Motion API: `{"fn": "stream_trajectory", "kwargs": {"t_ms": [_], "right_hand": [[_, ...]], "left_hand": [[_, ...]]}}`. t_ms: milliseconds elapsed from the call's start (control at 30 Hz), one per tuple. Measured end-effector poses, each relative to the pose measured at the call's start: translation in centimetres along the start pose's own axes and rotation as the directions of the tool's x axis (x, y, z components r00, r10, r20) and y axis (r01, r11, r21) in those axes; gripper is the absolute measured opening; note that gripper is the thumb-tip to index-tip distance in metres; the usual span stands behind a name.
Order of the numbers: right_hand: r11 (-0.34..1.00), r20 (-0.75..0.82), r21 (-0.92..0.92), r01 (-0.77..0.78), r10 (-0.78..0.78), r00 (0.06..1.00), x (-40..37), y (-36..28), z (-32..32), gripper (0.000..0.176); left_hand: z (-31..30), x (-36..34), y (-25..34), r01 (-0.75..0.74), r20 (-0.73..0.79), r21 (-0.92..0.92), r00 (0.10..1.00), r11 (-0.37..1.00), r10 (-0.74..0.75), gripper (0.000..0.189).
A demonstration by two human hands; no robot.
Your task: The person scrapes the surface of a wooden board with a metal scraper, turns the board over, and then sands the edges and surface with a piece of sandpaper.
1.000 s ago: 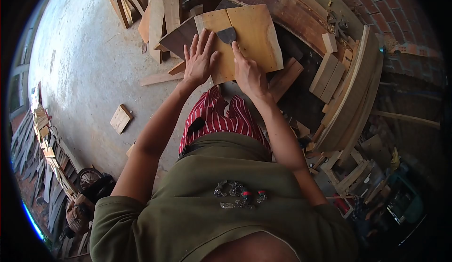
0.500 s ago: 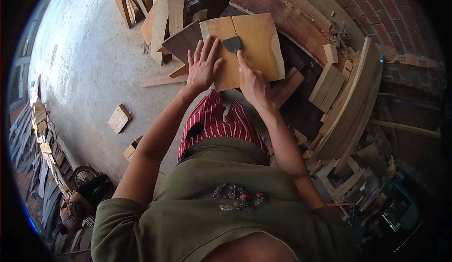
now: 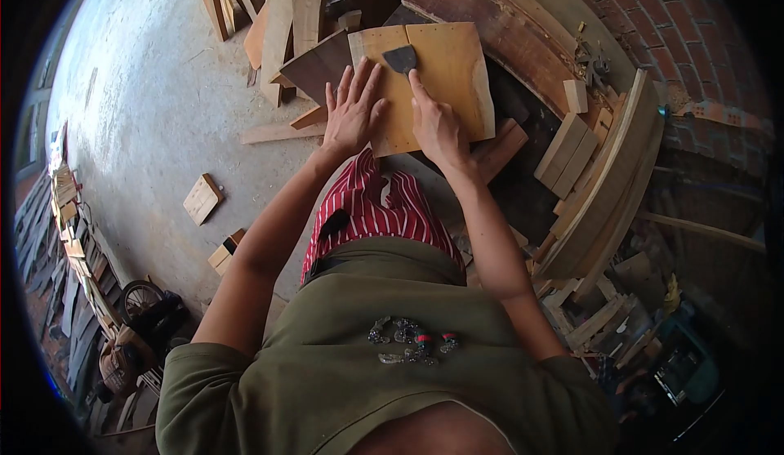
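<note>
A yellowish wooden panel (image 3: 449, 71), made of joined boards with a seam near its top, lies in front of my knees. My left hand (image 3: 354, 116) rests flat on its left edge, fingers spread and holding nothing. Wrapped round the handle of a putty knife, my right hand (image 3: 438, 124) has its index finger stretched toward the blade. The dark grey blade of the putty knife (image 3: 399, 59) lies against the panel's upper left part, just right of my left fingertips. The handle is hidden under my right hand.
A darker board (image 3: 318, 67) sticks out left of the panel. Long planks (image 3: 309, 10) stand behind it. A large reddish-brown slab (image 3: 490, 18) lies at the upper right, with wood blocks (image 3: 565, 153) and curved boards (image 3: 608, 194) nearer. One small block (image 3: 202, 199) is on the concrete floor (image 3: 155, 112).
The putty knife and my right hand have moved slightly up and left over the panel. My left hand stays at the panel's left edge.
</note>
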State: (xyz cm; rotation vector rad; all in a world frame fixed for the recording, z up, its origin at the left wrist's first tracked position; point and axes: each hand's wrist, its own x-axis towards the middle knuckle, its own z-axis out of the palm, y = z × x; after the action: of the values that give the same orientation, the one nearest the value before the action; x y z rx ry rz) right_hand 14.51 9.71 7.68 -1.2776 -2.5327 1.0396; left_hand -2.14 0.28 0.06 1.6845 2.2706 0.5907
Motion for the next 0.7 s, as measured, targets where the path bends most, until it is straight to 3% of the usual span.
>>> {"fn": "stream_trajectory", "kwargs": {"t_ms": [167,267,367,567,633,700], "right_hand": [[0.999,-0.031,-0.019,0.035,-0.036,0.999,0.4,0.2,0.3,0.053],[1.000,-0.016,0.021,0.014,-0.014,1.000,-0.2,0.2,0.1,0.052],[0.997,0.045,-0.054,-0.055,0.057,0.997,0.8,-0.6,-0.4,0.052],[0.999,-0.037,-0.014,0.036,-0.036,0.999,1.3,0.1,0.3,0.052],[0.997,0.055,-0.044,-0.060,0.063,0.997,0.6,-0.6,-0.7,0.051],[0.999,0.029,-0.036,-0.036,0.037,0.999,1.7,-0.3,-0.1,0.051]], "left_hand": [[-0.2,0.1,0.2,0.004,0.013,-0.010,1.000,1.000,-0.004,0.067],[-0.4,0.1,0.1,0.015,0.013,-0.007,1.000,1.000,-0.015,0.067],[-0.1,-0.1,0.2,0.007,0.017,-0.012,1.000,1.000,-0.007,0.067],[-0.6,0.1,0.2,0.019,0.016,-0.024,1.000,1.000,-0.018,0.066],[-0.4,0.0,0.3,0.014,0.009,-0.030,1.000,0.999,-0.014,0.067],[-0.1,-0.1,0.3,0.004,0.009,-0.033,1.000,0.999,-0.004,0.067]]}}
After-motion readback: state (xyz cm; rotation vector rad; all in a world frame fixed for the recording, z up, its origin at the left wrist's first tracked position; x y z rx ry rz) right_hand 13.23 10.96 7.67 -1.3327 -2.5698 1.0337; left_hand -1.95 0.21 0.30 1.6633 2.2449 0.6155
